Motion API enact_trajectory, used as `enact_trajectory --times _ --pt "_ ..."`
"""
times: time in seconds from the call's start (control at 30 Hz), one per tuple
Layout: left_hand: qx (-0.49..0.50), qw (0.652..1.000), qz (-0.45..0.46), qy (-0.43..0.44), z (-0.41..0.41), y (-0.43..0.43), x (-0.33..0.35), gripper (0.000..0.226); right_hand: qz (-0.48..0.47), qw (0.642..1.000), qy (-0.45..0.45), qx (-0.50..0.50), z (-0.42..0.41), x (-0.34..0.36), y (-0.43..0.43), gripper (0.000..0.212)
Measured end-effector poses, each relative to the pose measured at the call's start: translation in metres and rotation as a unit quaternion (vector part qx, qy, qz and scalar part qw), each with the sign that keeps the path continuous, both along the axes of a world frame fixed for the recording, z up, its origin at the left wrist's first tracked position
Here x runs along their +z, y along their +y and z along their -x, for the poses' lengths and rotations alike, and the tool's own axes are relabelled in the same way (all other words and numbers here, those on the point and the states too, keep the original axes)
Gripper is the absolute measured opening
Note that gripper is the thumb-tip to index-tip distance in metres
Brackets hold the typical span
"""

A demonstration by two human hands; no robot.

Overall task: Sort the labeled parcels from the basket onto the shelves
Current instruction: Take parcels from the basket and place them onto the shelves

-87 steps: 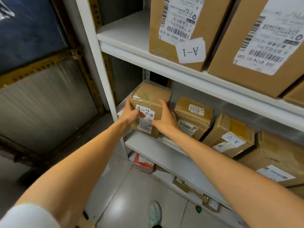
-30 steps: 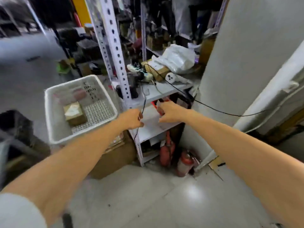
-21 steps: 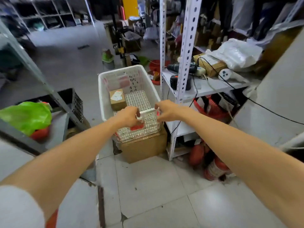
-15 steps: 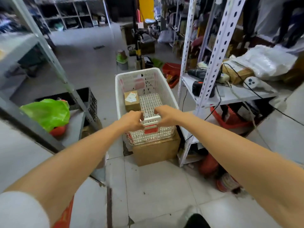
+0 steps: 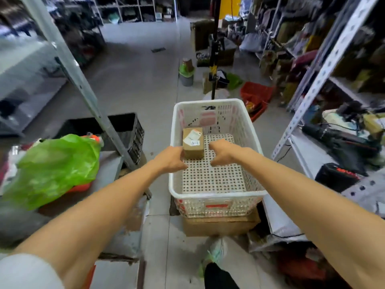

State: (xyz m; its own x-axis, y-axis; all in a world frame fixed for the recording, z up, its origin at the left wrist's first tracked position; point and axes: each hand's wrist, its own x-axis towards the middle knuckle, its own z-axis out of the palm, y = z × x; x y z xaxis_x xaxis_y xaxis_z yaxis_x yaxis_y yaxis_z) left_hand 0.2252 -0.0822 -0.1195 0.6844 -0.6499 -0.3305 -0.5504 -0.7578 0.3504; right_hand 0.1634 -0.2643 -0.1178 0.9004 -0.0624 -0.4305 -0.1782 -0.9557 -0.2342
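A white perforated basket (image 5: 216, 194) sits on a cardboard box in the aisle ahead of me. One small brown parcel (image 5: 193, 143) with a white shipping label and an "A-1" tag lies at the basket's back left. My left hand (image 5: 171, 159) reaches over the left rim, fingers loosely curled, right against the parcel's near-left corner. My right hand (image 5: 223, 152) hovers inside the basket just right of the parcel with fingers curled downward, holding nothing. The perforated floor of the basket holds nothing else.
A green plastic bag (image 5: 54, 166) lies on a low surface at left, behind a slanted grey shelf post (image 5: 83, 84) and a black crate (image 5: 127, 130). A white perforated shelf post (image 5: 312, 84) and a shelf with power tools (image 5: 333, 140) stand at right. The cardboard box (image 5: 218, 227) supports the basket.
I let go of the A-2 parcel on the shelf and turned to the basket. Both hands moved from its near rim into the basket, up to the A-1 parcel.
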Motion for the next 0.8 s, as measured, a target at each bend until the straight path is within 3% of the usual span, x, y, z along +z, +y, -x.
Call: enact_trajectory --times 0.27,0.5,0.63,0.8 --pt "0.038 0.997 -0.030 0.052 -0.120 -0.080 -0.051 0.045 -0.048 0.999 0.018 -0.003 -0.136 -0.047 -0.069 0.059" --pt "0.057 0.993 -0.041 0.092 -0.198 -0.130 -0.121 0.042 -0.054 0.992 0.109 -0.019 -0.189 -0.118 -0.105 0.057" --pt "0.121 0.980 -0.041 0.153 -0.238 -0.156 -0.174 0.046 -0.071 0.988 0.118 -0.061 -0.222 -0.168 -0.119 0.059" --pt "0.088 0.980 -0.082 0.161 -0.286 -0.179 -0.234 0.048 -0.068 0.976 0.186 -0.095 -0.263 -0.234 -0.129 0.050"
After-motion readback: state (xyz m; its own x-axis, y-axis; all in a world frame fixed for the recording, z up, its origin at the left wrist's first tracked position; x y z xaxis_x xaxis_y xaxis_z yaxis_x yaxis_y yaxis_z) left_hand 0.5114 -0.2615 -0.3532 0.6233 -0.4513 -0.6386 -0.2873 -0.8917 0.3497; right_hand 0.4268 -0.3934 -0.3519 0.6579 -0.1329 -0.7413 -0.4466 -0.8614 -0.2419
